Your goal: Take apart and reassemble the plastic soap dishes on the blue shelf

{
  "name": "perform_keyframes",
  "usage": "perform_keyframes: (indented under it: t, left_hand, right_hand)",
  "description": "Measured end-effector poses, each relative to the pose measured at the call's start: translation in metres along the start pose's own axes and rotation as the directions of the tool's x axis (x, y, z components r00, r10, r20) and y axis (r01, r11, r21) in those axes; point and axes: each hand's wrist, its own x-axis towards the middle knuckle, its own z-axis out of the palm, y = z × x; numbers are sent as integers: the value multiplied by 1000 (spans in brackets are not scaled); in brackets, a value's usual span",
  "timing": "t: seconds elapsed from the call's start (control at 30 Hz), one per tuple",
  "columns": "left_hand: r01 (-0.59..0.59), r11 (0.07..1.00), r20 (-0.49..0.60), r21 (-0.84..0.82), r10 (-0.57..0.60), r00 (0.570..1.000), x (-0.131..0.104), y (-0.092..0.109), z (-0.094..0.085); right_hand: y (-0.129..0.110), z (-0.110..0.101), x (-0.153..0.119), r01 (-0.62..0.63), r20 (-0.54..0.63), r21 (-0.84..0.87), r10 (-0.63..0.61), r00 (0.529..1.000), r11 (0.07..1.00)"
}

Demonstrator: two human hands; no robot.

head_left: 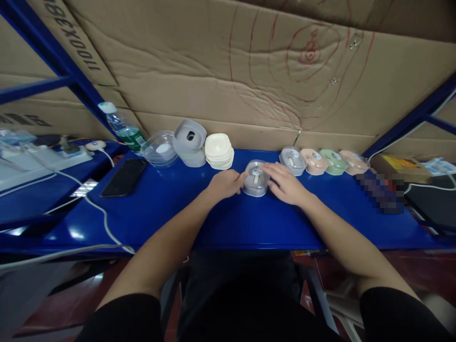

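Observation:
A small grey box with a clear lid (pixel 255 185) stands on the blue table in front of me. A round label and a short pale piece show through its lid. My left hand (pixel 226 184) holds its left side, thumb and forefinger against the wall and the other fingers curled under. From the right, my right hand (pixel 285 183) grips it, fingertips over the lid's edge and thumb lower on the side. Just behind my right hand stands another grey lidded box (pixel 292 161), followed by a pink one (pixel 313 162), a green one (pixel 333 162) and another pinkish one (pixel 352 162).
Left of the box are stacked cream lids (pixel 218 147), nested grey tubs (pixel 190 142), clear bowls (pixel 160 149), a bottle (pixel 130 134) and a black phone (pixel 124 178). A white cable (pixel 105 218) crosses the left side. Cardboard (pixel 199 71) walls the back; a carton (pixel 401 166) lies right.

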Motion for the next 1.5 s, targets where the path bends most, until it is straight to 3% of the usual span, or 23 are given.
perform_keyframes:
  t: [0.07, 0.13, 0.27, 0.4, 0.53, 0.67, 0.8, 0.93, 1.03, 1.1, 1.2, 1.27, 1.37, 1.5]
  left_hand:
    - [-45, 999, -24, -9, 45, 999, 0, 2, 3]
    - [-80, 996, -76, 45, 84, 994, 0, 3, 3]
    - [-76, 987, -190, 145, 103, 976, 0, -3, -2]
    - [16, 992, -325, 122, 25, 946, 2, -12, -10]
    - [109, 991, -468, 79, -60, 882, 7, -22, -14]
    - [211, 974, -492, 77, -148, 858, 12, -33, -18]
    - [281, 951, -464, 128, -193, 865, 17, -43, -21]
    - [231, 963, -486, 142, -136, 863, 17, -47, -24]
    - [113, 982, -506, 151, -22, 862, 13, -46, -27]
    - [-51, 987, -473, 150, 117, 873, 7, -44, -31]
    - [-279, 960, -299, 31, 276, 914, 0, -41, -36]
    - [-285, 957, -112, -47, 278, 954, -3, -41, -38]
    - [-201, 978, 131, 51, 193, 973, -1, -42, -37]
    - [-157, 973, 185, 168, 126, 975, 3, -40, -30]
  right_hand:
    - [-8, 1, 2, 111, 58, 9, -112, 992, 994]
    - [-7, 4, 2, 142, 88, -26, -139, 986, 990]
    - [11, 5, -1, 13, 10, -140, -12, 1000, 990]
    - [22, 0, -4, -137, -90, -197, 122, 988, 971]
    - [18, 1, -3, -128, -14, -199, 128, 992, 972]
    - [21, 5, -4, -175, 59, -250, 195, 979, 952]
    - [25, 9, -5, -213, 37, -271, 231, 972, 939]
    - [21, 10, -6, -182, 29, -231, 194, 981, 956]
    - [18, 8, -5, -155, -17, -188, 154, 988, 970]
    - [16, 5, -4, -133, -67, -167, 124, 990, 977]
    - [14, 0, -3, -112, -146, -172, 87, 985, 979]
    - [13, -3, -3, -77, -160, -178, 48, 986, 981]
    - [8, -6, -2, 35, -88, -115, -45, 995, 993]
    - [-8, -8, 0, 113, -18, 11, -113, 993, 994]
